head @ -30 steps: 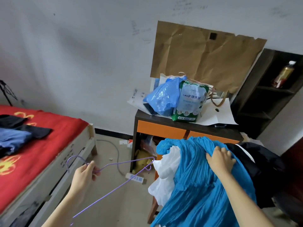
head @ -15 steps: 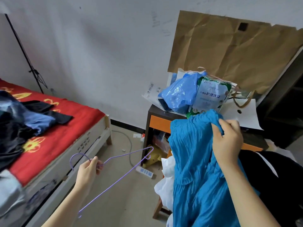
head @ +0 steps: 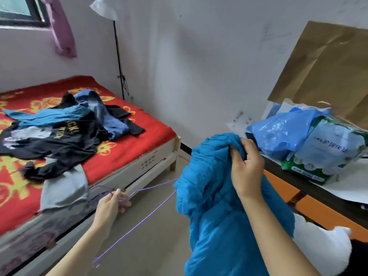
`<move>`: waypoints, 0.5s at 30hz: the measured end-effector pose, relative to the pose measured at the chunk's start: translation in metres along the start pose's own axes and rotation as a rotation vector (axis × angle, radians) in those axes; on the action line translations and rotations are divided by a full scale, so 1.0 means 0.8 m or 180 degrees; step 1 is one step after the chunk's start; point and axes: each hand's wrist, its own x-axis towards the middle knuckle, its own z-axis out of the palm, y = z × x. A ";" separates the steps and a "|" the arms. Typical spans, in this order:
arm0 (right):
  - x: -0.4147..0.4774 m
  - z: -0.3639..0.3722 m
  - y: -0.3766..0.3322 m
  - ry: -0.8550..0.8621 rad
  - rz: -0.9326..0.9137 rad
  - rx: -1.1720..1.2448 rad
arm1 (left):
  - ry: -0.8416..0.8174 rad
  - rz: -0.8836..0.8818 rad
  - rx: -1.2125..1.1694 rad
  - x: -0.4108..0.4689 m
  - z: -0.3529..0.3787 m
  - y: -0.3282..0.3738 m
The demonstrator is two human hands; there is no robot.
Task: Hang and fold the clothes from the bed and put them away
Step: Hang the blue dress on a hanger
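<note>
We see a bed with a red and yellow cover filling the left side, its foot end close to the white wall. Across it lies a loose pile of clothes, mostly black and blue, with a grey garment drooping over the near edge.

In the lower middle hangs a big bright blue garment, bunched and crinkled, lifted off the floor and well apart from the bed. To the right stands a dark-topped desk with orange drawer fronts. A creased sheet of brown paper is on the wall above it. On the desk top a blue plastic bag leans against a green and white pack. A white cloth shows low on the right, just behind the blue garment.

The right hand grips the blue garment near its top, fingers curled into a fold of the cloth. The left hand is lower, beside the bed's edge, and its fingers pinch the neck of a thin purple wire hanger. One end of the hanger reaches to the left edge of the blue garment, and we cannot tell whether it touches the cloth or goes behind it.
</note>
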 end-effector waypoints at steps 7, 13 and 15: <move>-0.015 0.127 -0.018 -0.0841 0.0281 0.0554 | 0.0646 -0.0055 -0.0158 0.005 -0.086 -0.005; 0.000 0.269 -0.057 -0.1271 0.0464 0.0926 | 0.1343 -0.0209 -0.0497 0.038 -0.196 -0.014; 0.004 0.325 -0.078 -0.1422 0.0391 0.1007 | 0.1526 -0.0299 -0.0654 0.059 -0.236 -0.017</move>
